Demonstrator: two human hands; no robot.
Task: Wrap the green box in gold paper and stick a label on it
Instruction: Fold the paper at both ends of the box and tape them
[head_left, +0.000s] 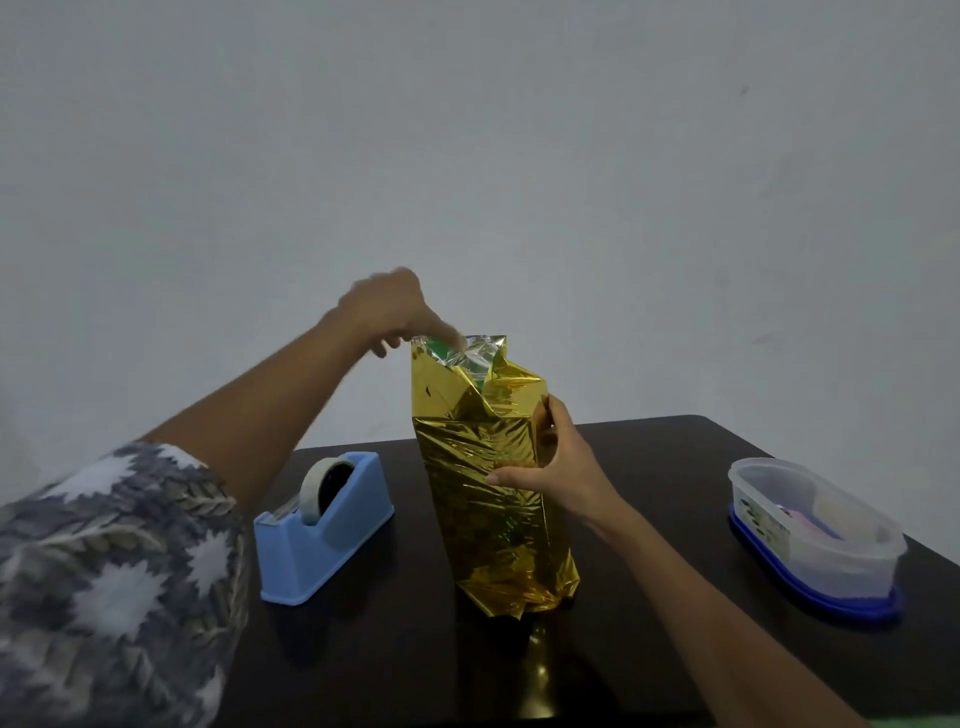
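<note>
Dark table (675, 457), dispenser (332, 540), tub (810, 530); right hand (558, 467) grips gold paper (488, 509); left hand (389, 306) atop, grip unclear

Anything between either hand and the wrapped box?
Nothing visible. The left hand touches the open top of the gold paper; the right hand grips its side. The tape dispenser stands clear on the left.

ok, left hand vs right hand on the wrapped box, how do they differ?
Height: the left hand is up at the open top of the gold paper; the right hand sits at mid-height on its right side.
Grip: the right hand grips the wrapped green box round its side; the left hand only points a finger down into the top, blurred.
Shared: both are at the same upright parcel.
</note>
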